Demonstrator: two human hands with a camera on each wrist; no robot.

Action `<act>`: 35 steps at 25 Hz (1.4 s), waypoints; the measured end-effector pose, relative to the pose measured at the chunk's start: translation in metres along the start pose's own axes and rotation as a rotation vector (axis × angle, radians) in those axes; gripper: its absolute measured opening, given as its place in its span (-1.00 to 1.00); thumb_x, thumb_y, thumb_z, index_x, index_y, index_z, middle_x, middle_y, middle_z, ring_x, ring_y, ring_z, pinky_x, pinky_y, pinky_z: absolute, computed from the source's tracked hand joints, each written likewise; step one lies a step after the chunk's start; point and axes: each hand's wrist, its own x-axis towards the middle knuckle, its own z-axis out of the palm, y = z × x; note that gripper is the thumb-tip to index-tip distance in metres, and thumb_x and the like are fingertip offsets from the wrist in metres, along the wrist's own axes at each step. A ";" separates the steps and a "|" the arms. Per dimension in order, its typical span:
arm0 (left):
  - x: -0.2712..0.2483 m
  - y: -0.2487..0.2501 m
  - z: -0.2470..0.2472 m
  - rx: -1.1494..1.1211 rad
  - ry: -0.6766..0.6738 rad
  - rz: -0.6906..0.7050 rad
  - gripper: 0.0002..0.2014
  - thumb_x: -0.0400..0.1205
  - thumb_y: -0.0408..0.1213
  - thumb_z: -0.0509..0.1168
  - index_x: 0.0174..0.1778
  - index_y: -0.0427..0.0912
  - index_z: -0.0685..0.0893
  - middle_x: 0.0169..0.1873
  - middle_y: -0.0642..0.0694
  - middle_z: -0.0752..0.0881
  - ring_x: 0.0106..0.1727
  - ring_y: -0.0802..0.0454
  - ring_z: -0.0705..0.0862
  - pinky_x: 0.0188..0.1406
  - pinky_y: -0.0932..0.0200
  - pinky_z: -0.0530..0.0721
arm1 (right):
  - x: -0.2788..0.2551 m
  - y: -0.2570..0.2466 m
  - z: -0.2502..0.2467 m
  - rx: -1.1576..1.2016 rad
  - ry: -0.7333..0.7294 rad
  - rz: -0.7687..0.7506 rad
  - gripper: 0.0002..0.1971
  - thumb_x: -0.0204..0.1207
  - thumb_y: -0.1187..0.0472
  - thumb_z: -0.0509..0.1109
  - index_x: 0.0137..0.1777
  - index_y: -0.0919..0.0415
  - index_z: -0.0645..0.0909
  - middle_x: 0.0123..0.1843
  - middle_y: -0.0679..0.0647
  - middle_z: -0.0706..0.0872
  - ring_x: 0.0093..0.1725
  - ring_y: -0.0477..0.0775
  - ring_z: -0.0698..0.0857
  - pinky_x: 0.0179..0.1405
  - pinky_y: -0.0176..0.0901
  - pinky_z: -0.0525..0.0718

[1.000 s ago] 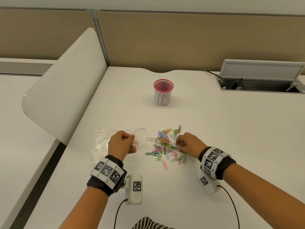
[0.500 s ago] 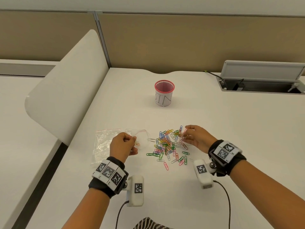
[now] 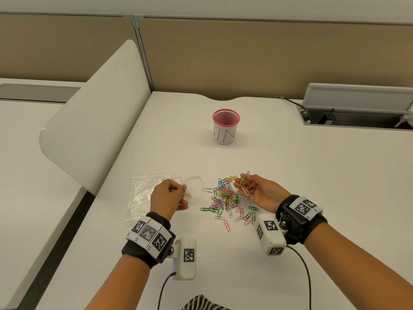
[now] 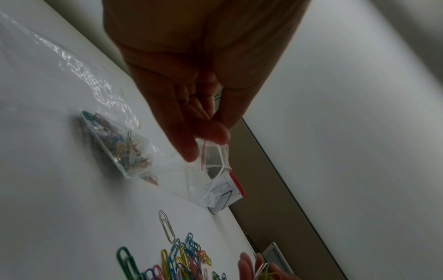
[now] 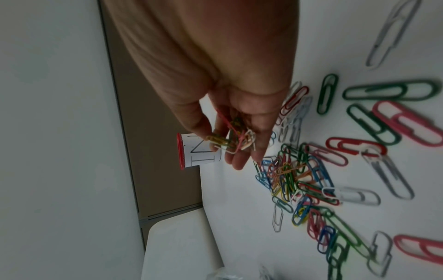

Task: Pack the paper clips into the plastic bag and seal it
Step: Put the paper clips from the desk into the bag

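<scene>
Two hands are engaged: our left hand [image 3: 169, 195] pinches the plastic bag [image 4: 167, 163] at its open mouth above the tabletop [image 3: 312, 175], while our right hand [image 3: 257, 191], palm up, cups gathered paper clips [image 3: 245, 185] over the loose pile [image 3: 225, 198]

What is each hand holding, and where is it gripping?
The left hand pinches the plastic bag at its open mouth by the red seal strip. The right hand, palm up, holds a small bunch of paper clips in its curled fingers.
</scene>
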 end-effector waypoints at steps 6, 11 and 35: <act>0.000 0.000 0.001 -0.011 0.008 -0.007 -0.83 0.57 -0.39 0.31 -0.34 -0.26 0.52 -0.51 -0.18 0.59 -0.70 0.17 0.59 -0.57 0.21 0.75 | -0.001 0.005 0.002 -0.047 0.064 -0.063 -0.87 0.58 0.30 0.30 -0.15 0.31 0.64 -0.34 0.12 0.72 -0.39 -0.03 0.73 -0.38 -0.24 0.80; -0.002 -0.001 0.000 -0.004 0.012 0.000 -0.84 0.57 -0.38 0.30 -0.33 -0.27 0.53 -0.50 -0.19 0.59 -0.68 0.17 0.60 -0.57 0.21 0.75 | -0.001 0.008 0.005 -0.068 0.052 -0.038 -0.84 0.58 0.27 0.29 -0.21 0.29 0.59 -0.53 0.04 0.73 -0.55 -0.12 0.71 -0.54 -0.33 0.73; 0.000 0.001 0.006 0.012 0.010 -0.009 -0.82 0.56 -0.40 0.31 -0.35 -0.24 0.51 -0.48 -0.18 0.59 -0.73 0.20 0.58 -0.65 0.24 0.70 | -0.026 0.024 0.106 -0.053 -0.300 0.308 0.05 0.47 -0.42 0.00 0.59 0.47 -0.18 0.66 0.42 -0.06 0.66 0.31 0.06 0.66 0.04 0.13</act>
